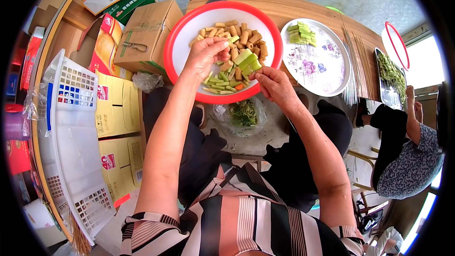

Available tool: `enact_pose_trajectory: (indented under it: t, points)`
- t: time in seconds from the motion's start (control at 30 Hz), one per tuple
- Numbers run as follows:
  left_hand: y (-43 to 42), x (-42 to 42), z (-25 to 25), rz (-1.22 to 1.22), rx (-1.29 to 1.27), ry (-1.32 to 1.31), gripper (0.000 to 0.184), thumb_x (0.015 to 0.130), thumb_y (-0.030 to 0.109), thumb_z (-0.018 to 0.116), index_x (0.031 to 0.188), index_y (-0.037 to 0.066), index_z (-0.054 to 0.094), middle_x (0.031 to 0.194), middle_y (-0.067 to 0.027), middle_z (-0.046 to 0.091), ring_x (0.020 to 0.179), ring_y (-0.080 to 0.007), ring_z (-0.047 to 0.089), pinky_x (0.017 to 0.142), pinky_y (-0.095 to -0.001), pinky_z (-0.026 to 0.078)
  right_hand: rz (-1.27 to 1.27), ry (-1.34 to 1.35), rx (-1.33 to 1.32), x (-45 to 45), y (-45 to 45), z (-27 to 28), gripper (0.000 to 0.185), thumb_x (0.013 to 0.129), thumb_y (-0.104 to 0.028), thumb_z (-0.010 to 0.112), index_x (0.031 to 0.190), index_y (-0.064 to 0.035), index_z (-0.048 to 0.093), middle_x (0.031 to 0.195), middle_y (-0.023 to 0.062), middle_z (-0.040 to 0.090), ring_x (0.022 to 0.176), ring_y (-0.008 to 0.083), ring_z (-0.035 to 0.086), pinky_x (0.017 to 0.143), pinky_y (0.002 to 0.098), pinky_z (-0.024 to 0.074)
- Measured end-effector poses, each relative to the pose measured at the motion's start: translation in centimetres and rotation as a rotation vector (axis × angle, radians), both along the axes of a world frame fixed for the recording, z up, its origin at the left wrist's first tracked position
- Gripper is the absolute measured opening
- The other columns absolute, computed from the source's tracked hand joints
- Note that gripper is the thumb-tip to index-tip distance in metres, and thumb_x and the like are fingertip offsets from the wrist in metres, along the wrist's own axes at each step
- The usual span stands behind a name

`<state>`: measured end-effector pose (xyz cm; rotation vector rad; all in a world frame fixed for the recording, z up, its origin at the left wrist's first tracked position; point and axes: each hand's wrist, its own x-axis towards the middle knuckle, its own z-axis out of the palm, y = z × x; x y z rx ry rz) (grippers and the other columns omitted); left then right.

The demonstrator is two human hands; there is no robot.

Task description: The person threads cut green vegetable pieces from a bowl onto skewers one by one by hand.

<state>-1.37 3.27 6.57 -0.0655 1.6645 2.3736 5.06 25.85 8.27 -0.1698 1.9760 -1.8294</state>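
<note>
Over a white basin with a red rim [173,47], my left hand [206,57] pinches a small green vegetable piece [233,40] at its fingertips. My right hand [276,85] is closed at the basin's right edge, its fingertips on a row of green pieces [248,61]; the skewer itself is too thin to make out there. Brown cylindrical pieces [251,38] fill the upper part of the basin, with cut green stalks [220,83] and an orange bit below. To the right, a white flowered plate [313,67] holds several skewered green pieces [302,34].
Thin skewers [358,61] lie right of the plate, near a tray of greens [391,77]. Another person [410,161] sits at far right. Cardboard boxes [142,33] and a white plastic crate [76,137] stand left. A bag of leaves [241,114] is below the basin.
</note>
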Motion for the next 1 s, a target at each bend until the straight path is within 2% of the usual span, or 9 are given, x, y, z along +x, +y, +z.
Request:
enact_pose_trajectory:
  t: [0.17,0.27,0.37,0.5,0.7,0.77,0.83,0.9,1.0]
  points:
    - [0.0,-0.1,0.0,-0.002,0.004,-0.001,0.02,0.085,0.011,0.064,0.1,-0.002,0.06,0.08,-0.0071,0.063,0.067,-0.0132,0.06,0.064,-0.0266,0.051,0.002,-0.034,-0.027,0.0,0.0,0.0,0.023,0.096,-0.018,0.046,0.095,-0.0016,0.062,0.05,-0.0049,0.038,0.043,0.0036,0.032,0.041,0.0196,0.026]
    - [0.6,0.2,-0.1,-0.006,-0.012,0.005,0.015,0.085,0.013,0.064,0.095,0.001,0.064,0.079,-0.0029,0.064,0.067,-0.01,0.059,0.064,-0.0246,0.051,0.0,-0.066,-0.081,0.1,0.0,0.4,0.023,0.096,-0.018,0.046,0.094,-0.002,0.062,0.05,-0.0048,0.038,0.043,0.0038,0.032,0.042,0.0194,0.0256]
    - [1.5,0.8,-0.2,-0.102,-0.011,-0.034,0.016,0.085,0.013,0.064,0.096,0.001,0.064,0.081,-0.0024,0.064,0.067,-0.0091,0.059,0.063,-0.0231,0.05,-0.006,-0.113,-0.144,-0.2,-0.2,0.4,0.022,0.096,-0.019,0.046,0.094,-0.0026,0.061,0.05,-0.0046,0.038,0.043,0.0042,0.031,0.042,0.0194,0.0254]
    - [1.5,0.6,-0.3,-0.091,-0.06,-0.009,0.021,0.087,0.015,0.063,0.103,0.001,0.063,0.086,-0.0025,0.064,0.071,-0.009,0.058,0.069,-0.0256,0.052,-0.037,-0.14,-0.185,-0.4,-0.4,0.2,0.022,0.096,-0.019,0.046,0.095,-0.0028,0.061,0.051,-0.0042,0.038,0.044,0.0046,0.032,0.043,0.0193,0.0259]
    - [1.7,0.5,-0.1,-0.019,0.018,-0.06,0.018,0.089,0.017,0.061,0.099,0.004,0.065,0.08,-0.0009,0.063,0.068,-0.0077,0.058,0.062,-0.0226,0.049,-0.057,-0.118,-0.185,-0.6,-0.3,0.1,0.021,0.096,-0.018,0.046,0.096,-0.0026,0.061,0.052,-0.0044,0.038,0.044,0.0052,0.032,0.043,0.0198,0.0262]
    - [0.6,0.0,-0.8,-0.018,-0.25,-0.004,0.021,0.091,0.017,0.057,0.106,0.003,0.062,0.09,-0.0023,0.064,0.072,-0.0087,0.059,0.066,-0.0239,0.051,-0.067,-0.12,-0.185,-0.7,-0.1,0.1,0.021,0.096,-0.018,0.047,0.096,-0.0025,0.061,0.052,-0.0045,0.038,0.044,0.0052,0.032,0.043,0.0199,0.0262]
    - [0.3,0.1,-1.1,-0.006,-0.389,0.012,0.019,0.089,0.016,0.058,0.101,0.003,0.064,0.085,-0.0031,0.066,0.072,-0.0091,0.06,0.065,-0.0244,0.05,-0.076,-0.128,-0.186,-0.6,0.1,0.0,0.021,0.095,-0.018,0.047,0.096,-0.0025,0.061,0.052,-0.0046,0.038,0.045,0.0052,0.032,0.043,0.02,0.0262]
    - [0.1,0.3,-1.5,-0.085,-0.976,0.148,0.015,0.086,0.014,0.06,0.092,0.003,0.067,0.077,-0.0046,0.066,0.072,-0.0081,0.061,0.064,-0.0259,0.049,-0.102,-0.12,-0.191,-0.6,0.3,0.3,0.022,0.094,-0.018,0.046,0.092,-0.0007,0.061,0.05,-0.0042,0.038,0.041,0.005,0.031,0.042,0.0197,0.0255]
    - [-0.9,0.6,-4.5,-0.186,-1.255,0.313,0.012,0.08,0.01,0.061,0.088,0.004,0.068,0.077,-0.0097,0.067,0.075,-0.0179,0.065,0.068,-0.0322,0.05,-0.106,-0.117,-0.194,-0.5,0.5,0.6,0.022,0.094,-0.017,0.047,0.093,-0.0006,0.061,0.049,-0.0042,0.038,0.041,0.005,0.031,0.042,0.02,0.0251]
